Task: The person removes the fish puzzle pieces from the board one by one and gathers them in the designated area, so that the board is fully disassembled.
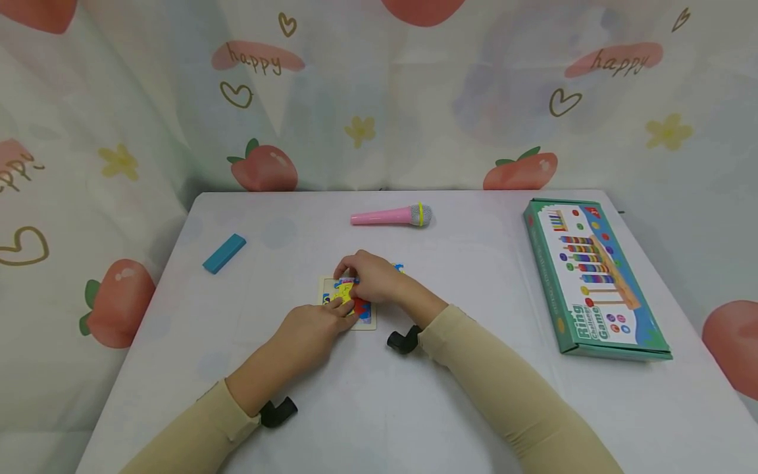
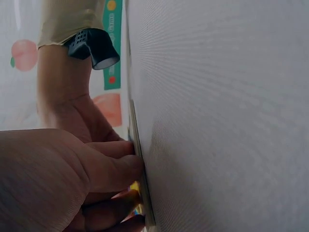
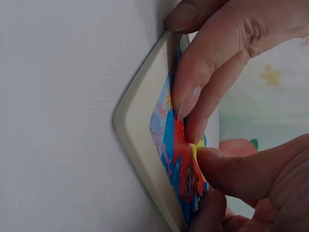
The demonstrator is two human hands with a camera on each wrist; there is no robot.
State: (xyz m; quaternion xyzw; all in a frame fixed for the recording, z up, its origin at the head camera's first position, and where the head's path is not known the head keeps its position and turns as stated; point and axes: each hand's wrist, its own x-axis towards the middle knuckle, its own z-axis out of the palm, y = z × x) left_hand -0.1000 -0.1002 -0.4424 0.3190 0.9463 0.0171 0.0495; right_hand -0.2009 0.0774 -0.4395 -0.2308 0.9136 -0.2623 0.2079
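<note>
A small puzzle board with a pale frame and a blue, red and yellow picture lies mid-table under both hands. My left hand holds it from the near left. In the right wrist view its fingers rest on the red part and its thumb is at the frame's edge. My right hand reaches over from the right. Its thumb and curled fingers pinch a yellow puzzle piece over the picture; the hands hide much of that piece. In the left wrist view the board shows edge-on.
A blue puzzle piece peeks out behind my right wrist. Further back lies a pink toy microphone. At the left is a blue block; at the right, a green game box. A patterned cloth hangs behind the table.
</note>
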